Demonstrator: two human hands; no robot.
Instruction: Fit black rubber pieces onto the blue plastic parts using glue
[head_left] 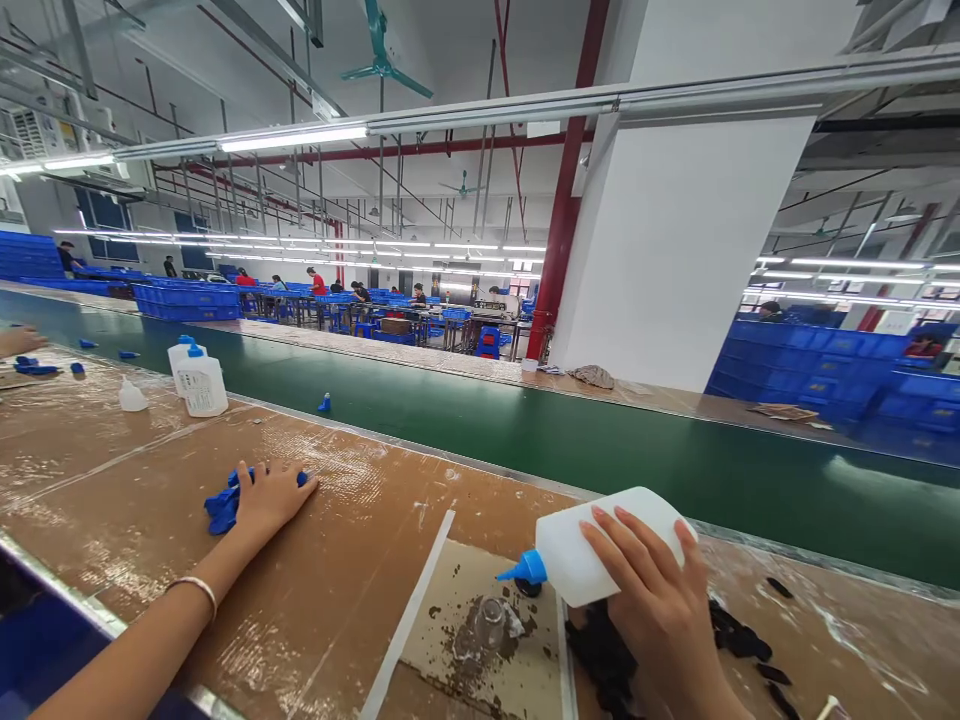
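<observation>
Bottle [592, 545] is the thing to get a feel for on my feed: white plastic, near right on the bench [360, 560], tipped so its blue nozzle [531, 567] points left over the tan sheet [480, 562] with the clear lump [492, 620] on it. My right hand [660, 590] has its fingers wrapped across the body, spread a little and pressed on it; can't see the thumb, so no idea how it's seated. I'd guess it's fairly light, with thin walls that give when squeezed, and slick if the palm's damp. I'd hold the middle of the body, nice and loose, and leave the nozzle alone since it looks like the weak spot. My left hand [270, 495] lies palm down farther left over some blue bits [223, 510], fingers half spread; can't tell if it's gripping any. Those look soft and nearly weightless, so I'd pinch one by its edge.
</observation>
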